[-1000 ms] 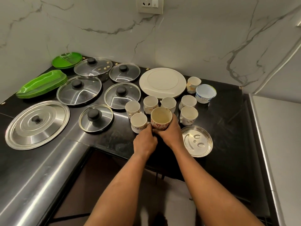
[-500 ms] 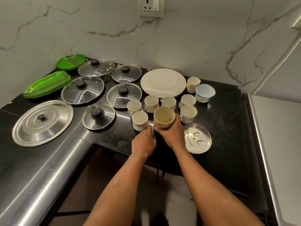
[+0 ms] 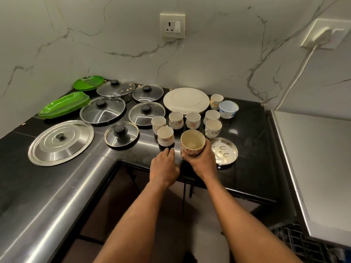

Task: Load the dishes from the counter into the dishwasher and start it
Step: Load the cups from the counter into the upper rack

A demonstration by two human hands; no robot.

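Black table point(image 3: 247, 168) carried cups point(image 3: 175, 120); right hand point(image 3: 203, 160) gripped the floral mug point(image 3: 191, 144), left hand point(image 3: 164, 168) lay open-fingered; lifting it level seemed wisest.

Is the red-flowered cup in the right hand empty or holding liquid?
Empty: the red-flowered cup, gripped by the right hand, is tipped toward the camera, and its bare, stained bottom shows.

The cup point(image 3: 192, 147) is cream with small red flowers. The green trays point(image 3: 64, 106) are bright and plain, the counter point(image 3: 247, 168) glossy black, the wall point(image 3: 209, 63) white marble veined grey. The tub point(image 3: 228, 109) is white with blue print; the front glass lid's knob point(image 3: 119, 130) is black, the big lid point(image 3: 74, 141) silver.
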